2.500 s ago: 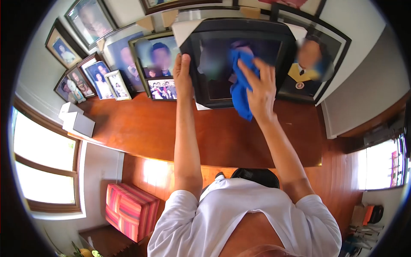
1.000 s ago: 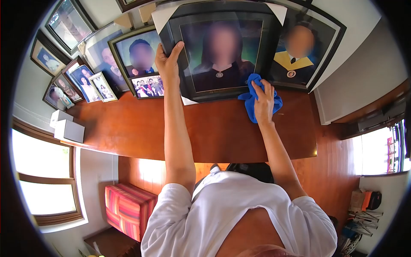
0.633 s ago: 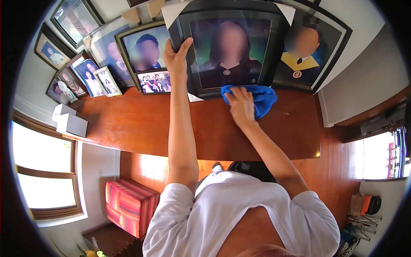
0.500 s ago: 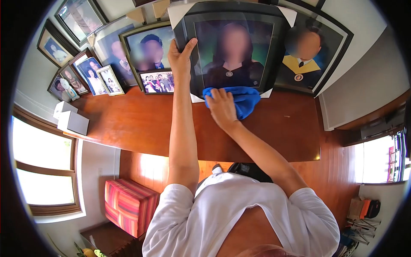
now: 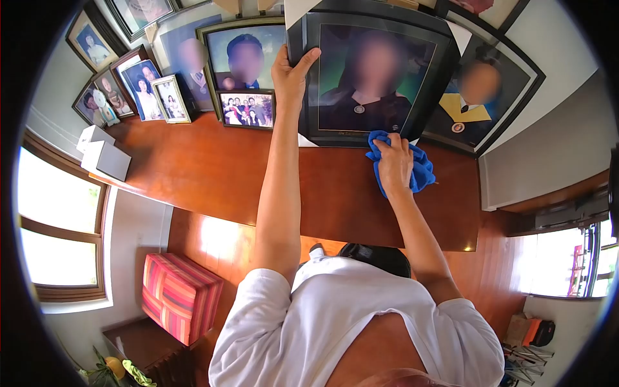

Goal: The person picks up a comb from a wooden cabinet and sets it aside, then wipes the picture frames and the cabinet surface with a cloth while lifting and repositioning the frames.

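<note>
While left hand (image 5: 289, 84) clamps fingers on large black-framed portrait (image 5: 373, 80) at nine o'clock, right hand (image 5: 396, 169) bunches fingers round blue cloth (image 5: 422, 173) near six; sideways rubbing could pivot it.

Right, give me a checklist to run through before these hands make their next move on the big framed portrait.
1. Left hand gripping the left side of the large black frame: ok.
2. Blue cloth in the right hand: ok.
3. Cloth up at the frame's bottom edge, towards its right corner: ok.
4. White corner pieces off the frame: not ok, they show at several corners.
5. White boxes well away from both hands: ok, at the table's left end.
6. Glass free of dust: cannot tell, too fine to see.
</note>
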The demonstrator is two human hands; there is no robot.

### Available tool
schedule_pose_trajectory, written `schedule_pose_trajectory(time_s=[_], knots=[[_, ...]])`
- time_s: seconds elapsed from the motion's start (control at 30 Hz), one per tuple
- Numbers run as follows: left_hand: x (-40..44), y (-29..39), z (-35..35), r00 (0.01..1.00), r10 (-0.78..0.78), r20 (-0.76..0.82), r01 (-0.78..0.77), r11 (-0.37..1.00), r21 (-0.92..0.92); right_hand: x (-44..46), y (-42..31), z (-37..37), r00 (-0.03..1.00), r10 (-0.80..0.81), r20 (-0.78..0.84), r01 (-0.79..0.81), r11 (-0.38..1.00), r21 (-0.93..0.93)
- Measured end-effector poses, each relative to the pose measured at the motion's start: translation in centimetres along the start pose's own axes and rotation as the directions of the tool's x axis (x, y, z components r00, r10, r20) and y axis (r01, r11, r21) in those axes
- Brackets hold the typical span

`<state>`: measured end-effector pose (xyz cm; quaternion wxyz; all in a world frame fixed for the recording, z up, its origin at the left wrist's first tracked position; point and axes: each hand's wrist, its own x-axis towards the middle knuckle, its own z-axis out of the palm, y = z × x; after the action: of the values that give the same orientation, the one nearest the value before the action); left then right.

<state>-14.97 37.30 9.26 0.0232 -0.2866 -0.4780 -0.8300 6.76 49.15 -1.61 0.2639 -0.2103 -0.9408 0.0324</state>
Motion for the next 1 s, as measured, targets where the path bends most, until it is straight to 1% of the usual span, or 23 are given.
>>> schedule_pose_trajectory(time_s=[0.07, 0.1, 0.17, 0.27, 0.3, 0.37, 0.43, 0.47, 0.5, 0.53, 0.57, 0.63, 0.7, 0.73, 0.77, 0.8, 0.9, 0.93, 1.0], knots=[[0.1, -0.4, -0.1, 1.0, 0.012, -0.006, -0.012, 1.0, -0.005, 0.2, -1.7, -0.2, 0.998, -0.026, 0.049, 0.029, 0.998, -0.061], [0.1, -0.5, 0.0, 1.0, 0.016, -0.003, -0.016, 1.0, -0.008, 0.2, -2.7, 0.7, 0.996, -0.09, 0.006, 0.091, 0.994, -0.062], [-0.1, 0.1, 0.2, 1.0, -0.003, -0.011, 0.003, 1.0, -0.017, 0.3, -5.6, 2.1, 0.98, -0.198, -0.019, 0.197, 0.979, -0.05], [-0.2, 0.1, 0.1, 1.0, -0.029, -0.002, 0.029, 0.999, 0.012, 0.9, -6.8, 2.1, 0.972, -0.233, 0.02, 0.232, 0.971, 0.049], [-0.1, 0.1, -0.1, 0.999, -0.034, 0.0, 0.034, 0.999, 0.03, 0.9, -6.0, 2.0, 0.982, -0.187, 0.017, 0.185, 0.978, 0.094], [-0.2, 0.1, 0.0, 1.0, -0.012, 0.001, 0.012, 1.0, -0.001, 0.7, -3.0, 1.3, 0.994, -0.107, 0.018, 0.102, 0.978, 0.184], [-0.3, 0.2, 0.1, 1.0, 0.002, -0.008, -0.002, 1.0, -0.016, 1.3, -1.5, -0.6, 0.992, 0.038, 0.123, -0.055, 0.989, 0.139], [-0.3, 0.1, 0.1, 1.0, -0.001, -0.009, 0.001, 1.0, -0.014, 2.2, -1.0, -1.7, 0.997, 0.042, 0.068, -0.055, 0.979, 0.199], [-0.2, 0.1, 0.0, 1.0, -0.005, -0.008, 0.005, 1.0, -0.011, 3.6, -1.8, -3.8, 0.997, 0.018, -0.076, 0.001, 0.971, 0.237], [-0.2, -0.1, 0.0, 1.0, 0.022, 0.002, -0.022, 1.0, 0.006, 5.4, -2.6, -5.8, 0.969, -0.078, -0.235, 0.131, 0.966, 0.222], [-0.4, 0.0, -0.1, 1.0, -0.001, 0.0, 0.001, 1.0, -0.01, 7.0, -3.8, -7.8, 0.942, -0.091, -0.323, 0.173, 0.957, 0.235], [-0.6, 0.4, -0.1, 0.999, -0.042, -0.002, 0.041, 0.998, -0.04, 10.4, -5.9, -9.6, 0.872, -0.138, -0.47, 0.264, 0.94, 0.215], [-0.4, -0.1, -0.4, 1.0, 0.023, -0.021, -0.024, 0.999, -0.043, 13.0, -7.7, -9.7, 0.786, -0.211, -0.581, 0.362, 0.919, 0.156], [-0.3, -0.5, -0.5, 0.998, 0.057, -0.033, -0.058, 0.997, -0.042, 13.1, -8.4, -9.3, 0.799, -0.224, -0.559, 0.355, 0.925, 0.136], [-0.1, -1.0, -0.6, 0.996, 0.083, -0.041, -0.082, 0.996, 0.019, 13.2, -8.9, -8.8, 0.811, -0.238, -0.535, 0.349, 0.93, 0.114], [0.2, -1.3, -0.6, 0.995, 0.08, -0.051, -0.078, 0.996, 0.038, 13.2, -9.2, -8.2, 0.822, -0.254, -0.51, 0.345, 0.934, 0.089], [0.7, -2.3, -0.9, 0.994, 0.074, -0.077, -0.068, 0.994, 0.084, 10.7, -8.3, -4.4, 0.846, -0.364, -0.389, 0.401, 0.916, 0.013], [0.8, -2.4, -1.0, 0.994, 0.071, -0.082, -0.063, 0.993, 0.1, 9.3, -7.9, -3.1, 0.863, -0.383, -0.33, 0.414, 0.91, 0.025], [0.4, -1.5, -0.4, 0.993, 0.072, -0.094, -0.066, 0.995, 0.073, 6.4, -7.1, -0.9, 0.879, -0.418, -0.229, 0.441, 0.895, 0.061]])
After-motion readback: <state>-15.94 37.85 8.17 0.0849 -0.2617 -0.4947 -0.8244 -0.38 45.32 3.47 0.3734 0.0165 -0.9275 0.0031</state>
